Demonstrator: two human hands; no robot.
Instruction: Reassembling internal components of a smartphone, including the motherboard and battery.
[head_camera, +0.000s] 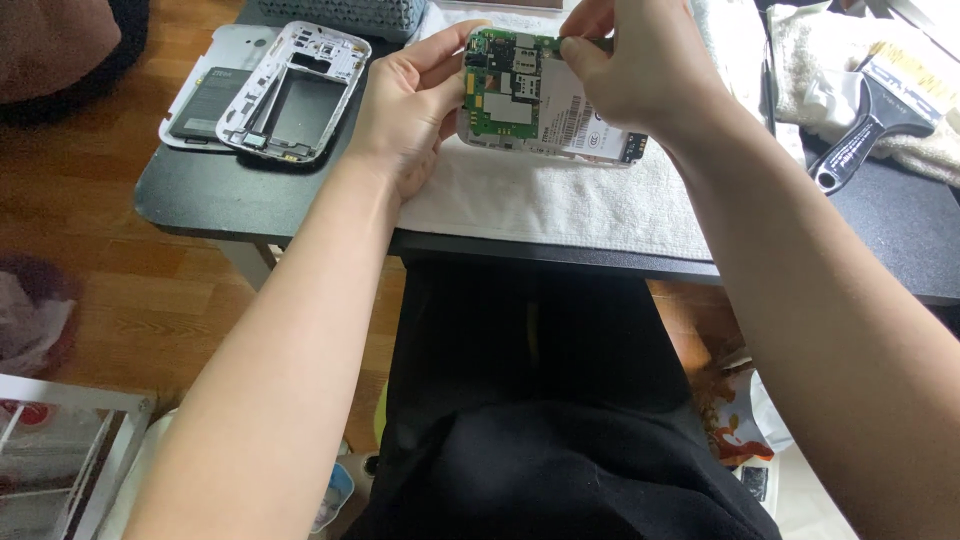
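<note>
Two hands meet over an opened phone (545, 100) that I am holding just above the white towel (560, 200) spread on the dark counter (200, 200). My left hand (410, 100) comes in from the lower left with the forearm running up from the bottom of the view; its palm faces right, the thumb lies along the phone's top left corner and the fingers curl behind the left edge, so it is clamped on the phone. My right hand (625, 70) reaches in from the right, wrist bent downward, with thumb and forefinger pinched together at the phone's top edge, over the green circuit board; I cannot tell whether something small is caught between them. The phone is tilted toward me, its back open, showing the green board on the left and a white labelled panel on the right. To the left on the counter, well apart from the hands, lies a white inner frame (295, 95), resting partly over a white back cover (200, 70) that holds a dark battery (210, 100). At the right, a black-handled brush (865, 125) lies on a folded cloth (930, 150). Beneath the counter edge I see my lap in black clothing.
</note>
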